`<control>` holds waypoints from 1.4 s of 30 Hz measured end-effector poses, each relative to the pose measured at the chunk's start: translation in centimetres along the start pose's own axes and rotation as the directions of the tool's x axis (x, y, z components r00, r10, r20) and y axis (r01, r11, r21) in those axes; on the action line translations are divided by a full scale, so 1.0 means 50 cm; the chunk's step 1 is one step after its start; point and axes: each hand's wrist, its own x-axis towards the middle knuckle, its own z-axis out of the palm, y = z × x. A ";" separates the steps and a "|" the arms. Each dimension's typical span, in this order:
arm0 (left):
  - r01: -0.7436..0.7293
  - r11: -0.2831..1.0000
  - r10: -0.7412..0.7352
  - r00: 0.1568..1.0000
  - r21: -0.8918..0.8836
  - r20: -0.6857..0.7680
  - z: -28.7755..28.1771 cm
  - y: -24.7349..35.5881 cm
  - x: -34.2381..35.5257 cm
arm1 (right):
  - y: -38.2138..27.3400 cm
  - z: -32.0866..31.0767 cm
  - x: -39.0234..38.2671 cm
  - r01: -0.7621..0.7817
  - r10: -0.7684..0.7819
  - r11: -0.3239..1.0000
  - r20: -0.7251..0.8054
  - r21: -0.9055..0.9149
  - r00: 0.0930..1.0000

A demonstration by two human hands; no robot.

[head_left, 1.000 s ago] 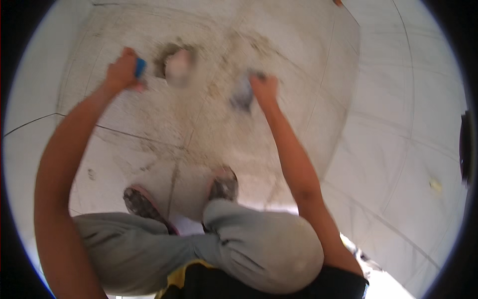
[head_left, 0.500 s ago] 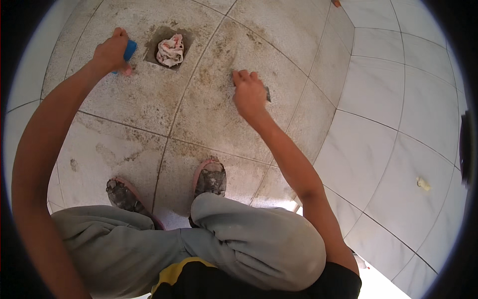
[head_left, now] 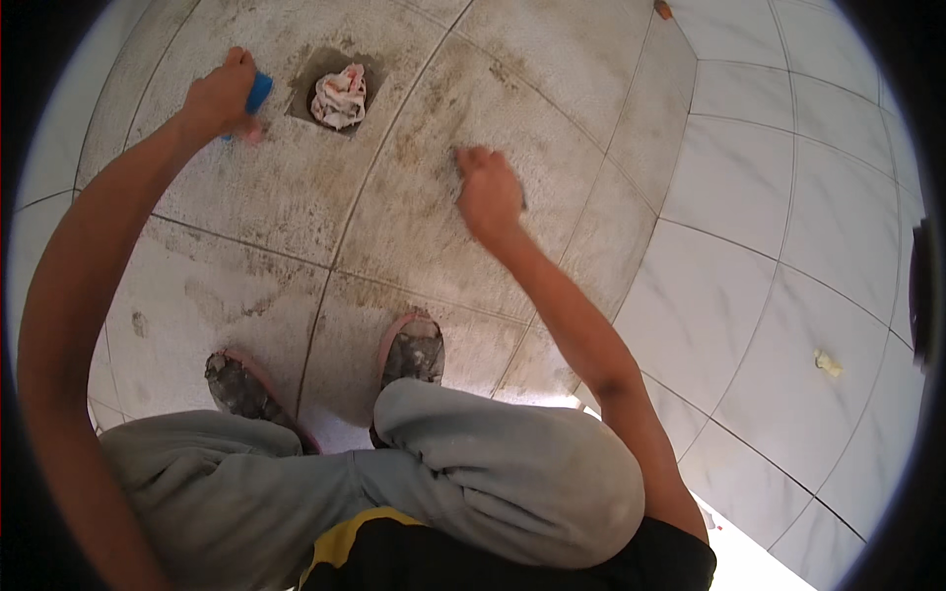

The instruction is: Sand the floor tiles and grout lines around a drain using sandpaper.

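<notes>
At the far left, my left hand [head_left: 219,98] is closed around a blue piece [head_left: 259,91]; its kind cannot be made out, since the fingers cover most of it. My right hand [head_left: 490,197] presses down on the stained floor tile [head_left: 419,227] right of centre. Its fingers are curled over a thin dark flat piece [head_left: 523,197], of which only an edge shows beside the hand. Between the hands and a little farther off, a crumpled white and reddish cloth [head_left: 340,97] plugs a square hole [head_left: 302,96] cut in the tile.
My feet in dirty pinkish shoes [head_left: 414,350] rest on the tiles near me. A white tiled wall [head_left: 734,172] rises at the right, with a small yellowish scrap [head_left: 828,362] on it. An orange-brown bit [head_left: 663,9] lies at the far right corner.
My right hand has shifted slightly toward me and left over the tile, its dark piece now less visible. My left hand stays nearly in place. The view has tilted a little.
</notes>
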 end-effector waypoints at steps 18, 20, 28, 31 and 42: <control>0.048 0.997 -0.050 0.998 0.055 0.039 -0.005 0.021 -0.006 | 0.006 -0.018 0.004 -0.004 0.005 1.000 0.003 -0.016 1.000; 0.066 0.998 -0.068 0.991 0.019 0.115 -0.016 0.021 0.003 | 0.009 -0.018 0.012 -0.052 0.052 0.998 -0.006 -0.031 0.999; 0.040 0.999 -0.040 0.999 0.004 0.011 0.001 0.009 -0.011 | -0.009 -0.010 -0.013 0.012 -0.010 0.999 0.041 -0.041 0.999; 0.027 0.999 -0.026 0.999 0.026 -0.038 -0.011 0.015 -0.008 | -0.001 -0.012 -0.008 -0.038 0.041 0.997 0.055 -0.068 0.998; 0.026 0.999 -0.026 1.000 0.030 -0.016 -0.013 0.024 -0.013 | 0.022 0.000 -0.001 -0.069 0.069 0.998 0.030 -0.012 0.997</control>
